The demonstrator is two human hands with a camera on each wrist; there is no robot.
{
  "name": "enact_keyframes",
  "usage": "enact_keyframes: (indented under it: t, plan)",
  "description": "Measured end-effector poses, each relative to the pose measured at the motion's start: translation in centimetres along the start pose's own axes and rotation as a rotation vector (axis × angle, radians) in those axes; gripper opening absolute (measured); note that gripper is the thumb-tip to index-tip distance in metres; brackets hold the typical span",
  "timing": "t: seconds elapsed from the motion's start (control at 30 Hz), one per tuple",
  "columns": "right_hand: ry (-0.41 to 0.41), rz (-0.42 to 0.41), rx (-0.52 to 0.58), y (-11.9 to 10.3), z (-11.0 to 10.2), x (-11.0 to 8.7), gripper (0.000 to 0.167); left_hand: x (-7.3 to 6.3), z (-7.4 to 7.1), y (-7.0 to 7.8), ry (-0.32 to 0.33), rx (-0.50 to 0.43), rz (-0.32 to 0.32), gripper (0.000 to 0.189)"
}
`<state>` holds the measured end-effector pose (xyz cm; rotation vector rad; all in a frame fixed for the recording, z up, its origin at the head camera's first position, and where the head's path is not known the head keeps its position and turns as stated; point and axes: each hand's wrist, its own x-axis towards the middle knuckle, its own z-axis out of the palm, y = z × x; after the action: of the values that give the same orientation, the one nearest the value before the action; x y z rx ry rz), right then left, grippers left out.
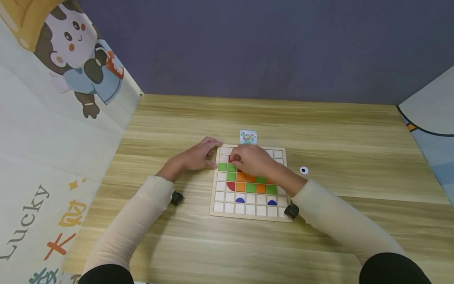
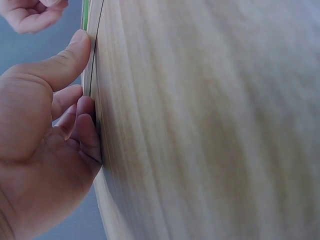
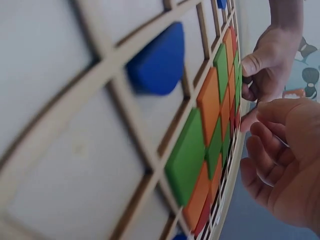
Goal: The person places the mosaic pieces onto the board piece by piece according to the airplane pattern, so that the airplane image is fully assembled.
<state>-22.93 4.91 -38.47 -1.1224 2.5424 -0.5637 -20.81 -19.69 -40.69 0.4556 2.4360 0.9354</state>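
A square wooden grid board (image 1: 252,218) lies on the table, with flat green tiles (image 1: 222,167), orange tiles (image 1: 240,187), a red rounded piece (image 1: 231,186) and blue half-round pieces (image 1: 240,200) in its cells. My left hand (image 1: 200,154) rests against the board's left edge, thumb and index finger spread along it. Over the upper left cells my right hand (image 1: 253,159) pinches a small red piece (image 1: 230,159) between thumb and fingertips, low over the grid. Most of that piece is hidden by the fingers. In the right wrist view the blue piece (image 3: 159,62) stands up from its cell.
A small printed card (image 1: 248,137) lies just beyond the board's far edge. To the right of the board is a white disc (image 1: 304,170) with a black centre. A dark panel (image 1: 266,51) rises behind the wooden table (image 1: 337,150). Black wrist cameras hang beneath both sleeves.
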Motion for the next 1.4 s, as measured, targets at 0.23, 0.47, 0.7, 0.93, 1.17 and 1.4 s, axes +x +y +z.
enact_keyframes:
  t: [0.23,0.47,0.7,0.93,1.17,1.4]
  plan:
    - [0.04,0.025,0.016,1.4,-0.4,-1.0,0.008,-0.1,0.0,0.1,0.001,-0.02,-0.009,0.08]
    - [0.056,0.061,0.047,2.5,-0.9,-2.1,0.01,0.0,0.1,0.0,0.005,-0.014,-0.015,0.08]
    - [0.058,0.135,0.097,3.9,-1.5,-3.4,0.014,0.0,0.2,0.1,-0.001,-0.017,-0.037,0.079]
    - [0.061,0.18,0.116,5.1,-2.3,-5.0,0.015,0.2,0.3,-0.1,0.002,-0.011,-0.031,0.08]
    - [0.084,0.194,0.104,6.8,-2.9,-7.2,0.017,0.3,0.4,-0.1,0.005,0.001,-0.032,0.08]
    - [0.132,0.19,0.081,9.1,-3.6,-9.8,0.016,0.2,0.3,0.1,0.0,-0.005,-0.036,0.081]
